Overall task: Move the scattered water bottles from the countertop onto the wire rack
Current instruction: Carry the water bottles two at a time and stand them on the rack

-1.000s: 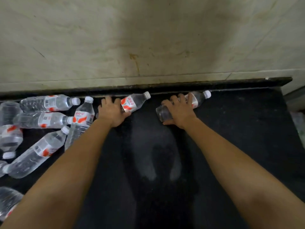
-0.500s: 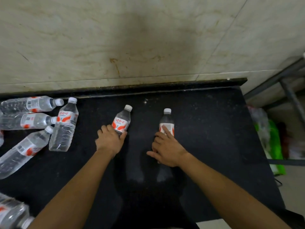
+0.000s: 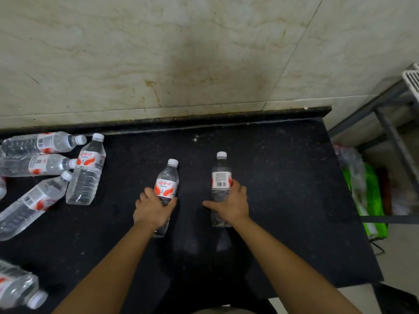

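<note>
Fingers [image 3: 147, 194] of each hand curl round a water bottle.
Left hand [image 3: 152, 209] grips the red-labelled bottle [image 3: 169, 177], right hand [image 3: 229, 206] the barcode-side bottle [image 3: 221, 171], both at the middle of the dark surface [image 3: 283, 177]; loose bottles [image 3: 84, 175] lie at its left.

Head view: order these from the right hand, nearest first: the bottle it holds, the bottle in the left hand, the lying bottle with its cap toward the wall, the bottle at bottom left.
1. Barcode bottle, gripped in the right hand.
2. Left-hand bottle, just to its left.
3. Wall-pointing bottle, lying farther left.
4. Corner bottle, bottom left, farthest.
</note>
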Demonstrator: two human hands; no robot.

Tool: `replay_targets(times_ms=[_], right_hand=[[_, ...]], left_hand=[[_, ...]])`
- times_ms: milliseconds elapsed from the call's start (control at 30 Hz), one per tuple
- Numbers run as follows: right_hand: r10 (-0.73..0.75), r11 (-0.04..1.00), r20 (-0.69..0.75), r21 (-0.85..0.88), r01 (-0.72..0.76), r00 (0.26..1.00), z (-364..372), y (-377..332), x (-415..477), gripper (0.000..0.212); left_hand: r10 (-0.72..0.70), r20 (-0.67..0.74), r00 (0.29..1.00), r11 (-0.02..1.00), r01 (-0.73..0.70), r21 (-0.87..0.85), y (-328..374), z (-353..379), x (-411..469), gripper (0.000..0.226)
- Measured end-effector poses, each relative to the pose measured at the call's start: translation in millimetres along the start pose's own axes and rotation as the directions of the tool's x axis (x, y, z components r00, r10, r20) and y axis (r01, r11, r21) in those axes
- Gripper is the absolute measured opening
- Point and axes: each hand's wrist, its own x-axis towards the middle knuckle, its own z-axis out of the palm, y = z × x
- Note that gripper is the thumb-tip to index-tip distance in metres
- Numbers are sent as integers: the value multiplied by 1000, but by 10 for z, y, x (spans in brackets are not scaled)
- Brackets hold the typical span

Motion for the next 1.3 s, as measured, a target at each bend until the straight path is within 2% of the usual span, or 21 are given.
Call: replay_targets(times_ms=[67,133,167,233,300,367,433,500,567,767,833,933,1067,1200,1300], right_hand=[[-97,986,-59,-141,88,994,59,-41,-79,113],[-224,949,-116,-250,189,968,137,-38,-152,97],[-248,946,-128,-247,211,960,184,-33,-174,87],[-192,979,-99,-95,182,976,265,-59,-220,70],[-122,992,-36,27,123,992,320,-114,-233,65],[-86,996,-7,25,86,996,353,-179,-224,75],[-30,998,14,-50,30,999,382,-227,-210,95],[18,990,20,-141,-15,1000,440,-281,-217,97],[40,988,7,-152,-39,999,491,-307,-227,87],[105,994,-37,16,-104,994,359,-77,-450,65],[114,992,-88,72,-108,990,231,85,-599,59],[132,982,-205,158,-100,970,-103,287,-792,54],[163,952,-422,303,-31,892,-823,513,-1017,51],[215,894,-649,431,120,730,-1694,767,-1329,54],[247,830,-757,488,271,605,-2334,1129,-1641,63]], left_hand=[[9,-12,1000,1000,-9,-3,-7,15,-4,71],[11,-16,1000,1000,-11,-16,-19,23,-10,71],[9,-15,1000,1000,-9,-25,-27,21,-9,70],[8,-6,1000,999,-8,-45,-50,14,-8,69],[13,-1,1000,998,-13,-67,-62,8,3,68],[7,10,1000,996,-6,-86,-76,-6,15,67],[6,31,1000,994,-2,-106,-96,-7,21,68],[19,36,999,992,-15,-122,-119,-2,23,68],[30,26,999,989,-26,-143,-153,14,25,67],[104,-80,991,956,-122,-267,-331,7,-181,55],[127,-90,988,935,-149,-322,-283,-31,-297,54],[239,-113,964,888,-264,-377,41,-136,-452,53],[405,-184,895,769,-443,-462,908,-415,-841,48],[540,-278,794,607,-596,-525,1810,-673,-1489,49],[585,-315,747,507,-640,-577,2371,-673,-2077,52]])
